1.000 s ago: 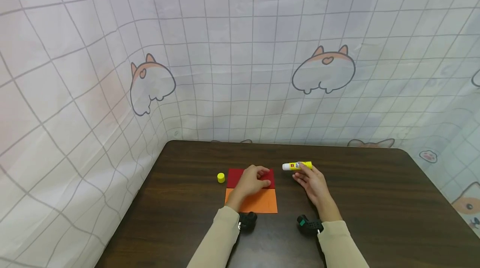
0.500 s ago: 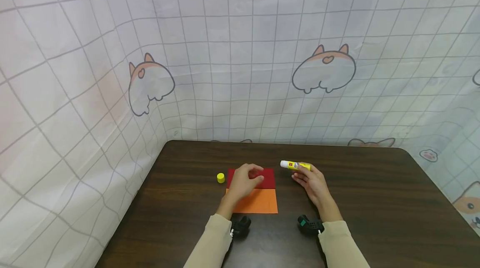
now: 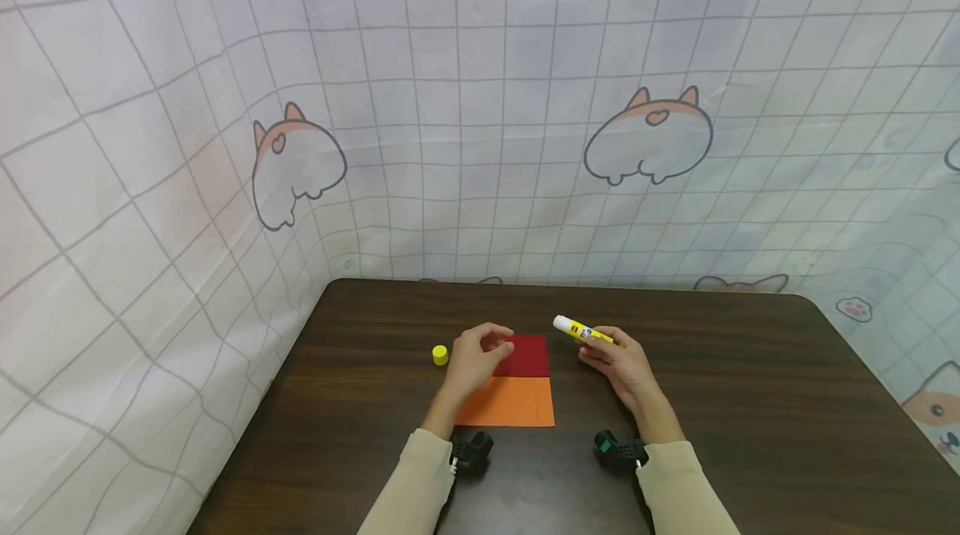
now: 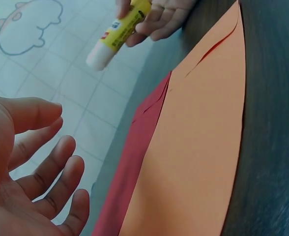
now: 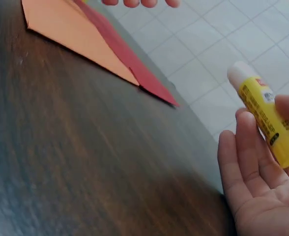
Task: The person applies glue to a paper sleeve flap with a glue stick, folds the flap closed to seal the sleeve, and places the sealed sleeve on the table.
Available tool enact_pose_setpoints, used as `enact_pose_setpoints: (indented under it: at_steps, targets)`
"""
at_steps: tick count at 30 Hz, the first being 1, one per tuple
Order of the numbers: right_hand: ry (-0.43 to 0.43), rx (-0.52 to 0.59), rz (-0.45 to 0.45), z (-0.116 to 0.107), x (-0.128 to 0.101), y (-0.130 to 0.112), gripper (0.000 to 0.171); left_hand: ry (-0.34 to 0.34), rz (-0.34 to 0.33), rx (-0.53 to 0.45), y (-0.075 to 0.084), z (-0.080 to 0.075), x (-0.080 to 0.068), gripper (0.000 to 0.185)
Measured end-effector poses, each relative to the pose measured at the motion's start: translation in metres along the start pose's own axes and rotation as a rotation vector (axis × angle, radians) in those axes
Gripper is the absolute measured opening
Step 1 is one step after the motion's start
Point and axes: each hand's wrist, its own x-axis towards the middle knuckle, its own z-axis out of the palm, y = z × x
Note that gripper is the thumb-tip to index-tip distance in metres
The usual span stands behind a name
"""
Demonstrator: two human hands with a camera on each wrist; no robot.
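My right hand (image 3: 621, 364) pinches a yellow glue stick (image 3: 583, 330) between thumb and fingers, its white end uncovered and pointing up to the left. Over the left part of a dark red paper (image 3: 530, 356) hovers my left hand (image 3: 474, 360), fingers loosely curved and holding nothing. An orange paper (image 3: 510, 403) lies on the near side of the red one, their edges meeting. In the left wrist view the orange sheet (image 4: 188, 132) shows a slightly lifted, creased edge. Left of the papers stands the yellow cap (image 3: 440, 355).
The dark wooden table (image 3: 750, 402) carries everything, its far edge close to a white gridded curtain (image 3: 465, 143) with cartoon animals. Black wrist cameras sit on both wrists, the left camera (image 3: 472, 447) just in front of the orange paper.
My left hand has moved left off the middle of the papers, uncovering more of the red one. The glue stick's white end has tipped upward and shifted slightly left in my right hand.
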Motion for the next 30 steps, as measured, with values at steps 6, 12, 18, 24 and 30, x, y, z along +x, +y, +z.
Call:
enact_pose_setpoints:
  at_steps: [6,12,18,24,30]
  targets:
    - [-0.100,0.001,0.006,0.002,-0.002,-0.004,0.014,-0.011,-0.020,-0.039,0.001,0.003,0.000,0.023]
    - [-0.152,-0.011,-0.011,0.010,-0.006,-0.009,0.014,-0.006,-0.074,-0.104,0.003,0.008,-0.002,0.025]
    - [-0.185,-0.042,-0.014,0.020,-0.007,-0.013,0.015,-0.013,-0.069,-0.156,0.003,0.013,-0.002,0.031]
    - [-0.239,-0.075,-0.021,0.025,-0.011,-0.017,0.017,-0.040,-0.053,-0.215,0.004,0.015,-0.003,0.033]
    - [-0.284,-0.075,-0.031,0.032,-0.015,-0.019,0.013,-0.066,-0.057,-0.295,0.010,0.015,-0.005,0.037]
